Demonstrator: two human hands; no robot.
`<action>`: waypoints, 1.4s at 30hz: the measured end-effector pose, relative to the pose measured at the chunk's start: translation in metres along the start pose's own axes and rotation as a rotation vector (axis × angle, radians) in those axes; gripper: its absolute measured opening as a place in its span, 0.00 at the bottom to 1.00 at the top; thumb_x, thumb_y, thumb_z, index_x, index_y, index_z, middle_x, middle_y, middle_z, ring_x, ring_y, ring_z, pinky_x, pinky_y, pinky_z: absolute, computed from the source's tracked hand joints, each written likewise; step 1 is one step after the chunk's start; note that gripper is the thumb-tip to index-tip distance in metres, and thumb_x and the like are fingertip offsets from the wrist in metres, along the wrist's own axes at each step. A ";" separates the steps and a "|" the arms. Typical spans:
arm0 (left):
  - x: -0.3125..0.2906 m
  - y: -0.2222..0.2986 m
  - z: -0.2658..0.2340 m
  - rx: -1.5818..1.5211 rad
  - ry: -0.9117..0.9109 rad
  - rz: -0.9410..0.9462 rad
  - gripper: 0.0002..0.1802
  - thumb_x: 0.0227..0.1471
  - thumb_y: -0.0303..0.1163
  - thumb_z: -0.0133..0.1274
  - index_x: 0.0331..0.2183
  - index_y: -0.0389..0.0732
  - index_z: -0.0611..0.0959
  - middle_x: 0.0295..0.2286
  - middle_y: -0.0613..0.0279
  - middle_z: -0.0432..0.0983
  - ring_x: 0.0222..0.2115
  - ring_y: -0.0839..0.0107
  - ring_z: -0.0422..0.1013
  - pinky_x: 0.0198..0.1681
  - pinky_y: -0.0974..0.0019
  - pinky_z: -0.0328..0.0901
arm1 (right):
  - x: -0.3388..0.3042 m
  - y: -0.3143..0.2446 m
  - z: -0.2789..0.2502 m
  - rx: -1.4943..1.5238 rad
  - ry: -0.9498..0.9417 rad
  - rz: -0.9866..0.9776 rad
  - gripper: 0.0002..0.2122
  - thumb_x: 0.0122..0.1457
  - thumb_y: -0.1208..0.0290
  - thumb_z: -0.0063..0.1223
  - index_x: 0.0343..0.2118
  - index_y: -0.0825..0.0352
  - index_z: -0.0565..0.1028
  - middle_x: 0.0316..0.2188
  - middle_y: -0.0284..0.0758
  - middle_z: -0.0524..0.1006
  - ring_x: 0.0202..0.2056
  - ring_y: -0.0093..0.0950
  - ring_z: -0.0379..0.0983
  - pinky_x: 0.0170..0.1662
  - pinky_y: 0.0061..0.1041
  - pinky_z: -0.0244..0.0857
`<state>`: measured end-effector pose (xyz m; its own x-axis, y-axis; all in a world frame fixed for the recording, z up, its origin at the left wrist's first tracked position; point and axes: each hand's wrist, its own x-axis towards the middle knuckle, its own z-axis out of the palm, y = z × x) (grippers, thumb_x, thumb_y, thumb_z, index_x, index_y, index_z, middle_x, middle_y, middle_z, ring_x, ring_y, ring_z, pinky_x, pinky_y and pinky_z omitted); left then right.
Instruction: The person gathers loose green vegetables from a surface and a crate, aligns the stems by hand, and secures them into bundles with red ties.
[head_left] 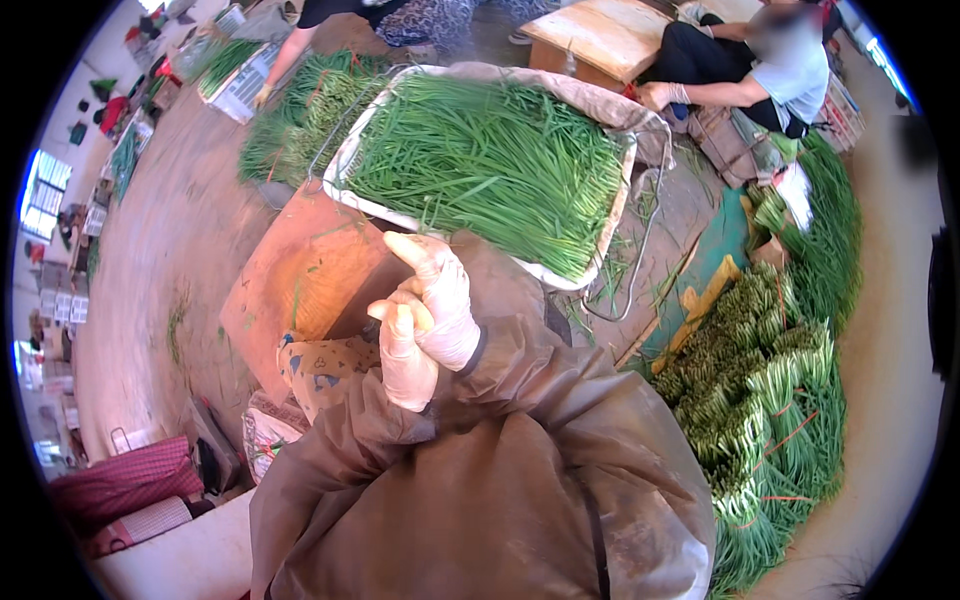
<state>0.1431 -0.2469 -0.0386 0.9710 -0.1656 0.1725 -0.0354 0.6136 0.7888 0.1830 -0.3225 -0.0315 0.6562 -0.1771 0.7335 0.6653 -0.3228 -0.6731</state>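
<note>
My left hand (407,368) and my right hand (447,308), both in thin whitish gloves with yellowish fingertips, are pressed together in front of my chest. The right hand lies over the left, its forefinger stretched toward the upper left and its other fingers bent against the left hand. One left finger points up; the rest are partly hidden. Whether anything small is between them I cannot make out. Just beyond them stands a white crate (395,215) heaped with long green leafy stalks (490,165), which look like garlic chives. Dark brown sleeves cover my arms.
Tied bundles of the green stalks (770,390) are stacked at my right. More bundles (310,120) lie at the far left. A wooden board (300,270) is beside my knee. At the far right a person (790,75) sits near a wooden table (600,35); another person's arm (287,60) reaches toward the far-left bundles.
</note>
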 end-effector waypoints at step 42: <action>-0.039 -0.017 -0.103 0.161 0.374 -0.652 0.12 0.57 0.32 0.47 0.43 0.41 0.78 0.36 0.65 0.76 0.37 0.77 0.71 0.43 0.71 0.64 | 0.140 0.301 -0.192 -1.045 -1.364 0.872 0.51 0.37 0.59 0.70 0.60 0.74 0.48 0.41 0.48 0.74 0.44 0.40 0.73 0.48 0.30 0.66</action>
<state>0.1298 -0.1709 -0.1195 0.8219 -0.1657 -0.5450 0.5652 0.3570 0.7437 0.4068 -0.6228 -0.1133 0.7766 -0.0039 -0.6300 -0.0561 -0.9964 -0.0629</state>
